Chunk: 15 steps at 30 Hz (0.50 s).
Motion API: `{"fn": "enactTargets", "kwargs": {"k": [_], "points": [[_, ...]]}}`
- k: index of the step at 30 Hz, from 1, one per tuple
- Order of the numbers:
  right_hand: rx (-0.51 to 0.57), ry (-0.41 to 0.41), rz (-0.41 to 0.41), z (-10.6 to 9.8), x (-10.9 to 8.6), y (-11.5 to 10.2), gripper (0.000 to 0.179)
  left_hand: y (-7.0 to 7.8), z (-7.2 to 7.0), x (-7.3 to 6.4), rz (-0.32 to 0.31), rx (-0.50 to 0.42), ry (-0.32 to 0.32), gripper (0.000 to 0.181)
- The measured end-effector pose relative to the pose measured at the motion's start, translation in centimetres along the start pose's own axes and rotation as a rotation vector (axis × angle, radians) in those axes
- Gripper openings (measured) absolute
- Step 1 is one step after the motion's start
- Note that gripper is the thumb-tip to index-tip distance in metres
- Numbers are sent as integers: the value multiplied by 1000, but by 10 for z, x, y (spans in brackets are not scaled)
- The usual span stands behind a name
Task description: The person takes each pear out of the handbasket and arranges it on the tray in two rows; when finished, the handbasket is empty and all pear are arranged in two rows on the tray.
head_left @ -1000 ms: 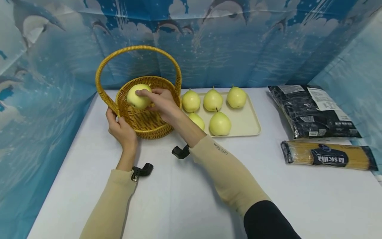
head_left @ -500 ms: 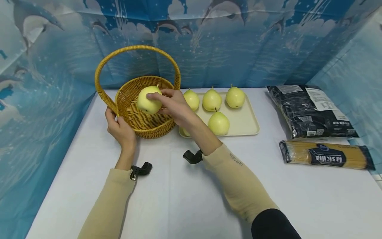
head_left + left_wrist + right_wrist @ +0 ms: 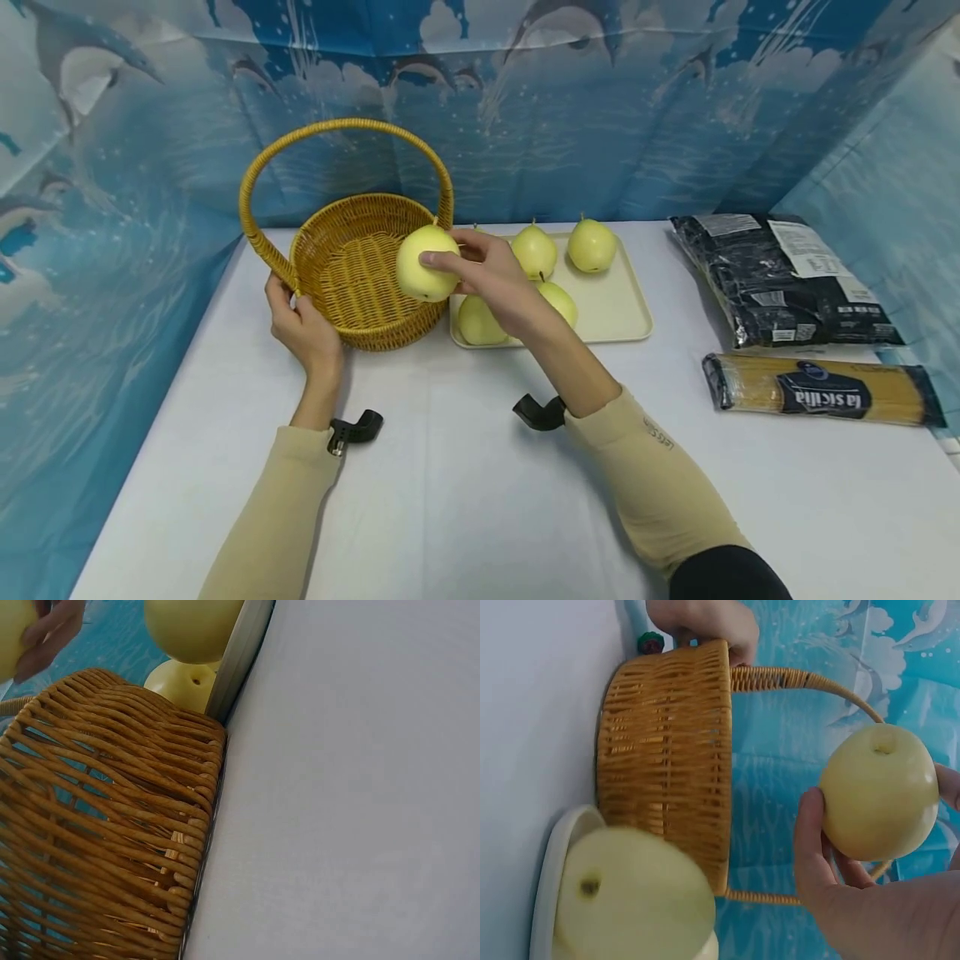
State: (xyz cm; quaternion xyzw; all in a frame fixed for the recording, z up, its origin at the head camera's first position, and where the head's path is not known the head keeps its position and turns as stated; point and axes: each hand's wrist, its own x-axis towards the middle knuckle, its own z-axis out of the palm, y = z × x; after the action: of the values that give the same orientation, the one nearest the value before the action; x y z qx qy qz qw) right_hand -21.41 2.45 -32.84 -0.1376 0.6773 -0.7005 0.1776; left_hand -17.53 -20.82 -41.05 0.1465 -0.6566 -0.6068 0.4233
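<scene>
A pale yellow-green pear (image 3: 424, 267) is in my right hand (image 3: 502, 283), gripped between thumb and fingers above the right rim of a golden wicker basket (image 3: 360, 279). In the right wrist view the pear (image 3: 881, 799) hangs apart from the basket wall (image 3: 667, 742). My left hand (image 3: 306, 335) holds the basket at its left side, near the foot of the tall arched handle (image 3: 345, 125); its fingertips are partly hidden behind the rim. The woven bottom shows inside the basket. Several more pears (image 3: 592, 246) stand on a cream tray (image 3: 615, 304), one mostly behind my right hand.
The tray stands close against the basket's right side. Further right lie a black plastic package (image 3: 780, 283) and a packet of spaghetti (image 3: 825, 390). A blue dolphin-print curtain (image 3: 480, 108) closes off the back of the white table (image 3: 450, 500).
My right hand has carried the pear rightward and slightly nearer, from over the basket's inside to its right rim. The left hand and basket have stayed in place.
</scene>
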Motion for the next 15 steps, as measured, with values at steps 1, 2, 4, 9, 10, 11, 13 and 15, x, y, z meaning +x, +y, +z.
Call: {"fn": "enactTargets", "kwargs": {"k": [1, 2, 4, 9, 10, 11, 13, 15], "points": [[-4, 3, -7, -5, -3, 0, 46, 0, 0, 0, 2, 1, 1, 52], [-12, 6, -17, -9, -7, 1, 46, -1, 0, 0, 2, 2, 3, 52], [-32, 11, -38, -19, -12, 3, 46, -2, 0, 1, -6, 4, 7, 52], [-81, 42, -68, -38, -24, 8, 49, -17, -1, 6, -14, 3, 8, 52], [-86, 50, -69, -42, -26, 9, 49, -23, -1, 7, -14, 6, 8, 52], [-88, 57, -69, -45, -28, 9, 49, -28, -1, 9, -7, 6, 2, 52], [-95, 67, -68, -52, -33, 10, 49, -37, -2, 12, -6, 16, -5, 52], [-107, 81, -70, -60, -38, 11, 49, -40, -3, 13, -1, 30, -14, 52]]}}
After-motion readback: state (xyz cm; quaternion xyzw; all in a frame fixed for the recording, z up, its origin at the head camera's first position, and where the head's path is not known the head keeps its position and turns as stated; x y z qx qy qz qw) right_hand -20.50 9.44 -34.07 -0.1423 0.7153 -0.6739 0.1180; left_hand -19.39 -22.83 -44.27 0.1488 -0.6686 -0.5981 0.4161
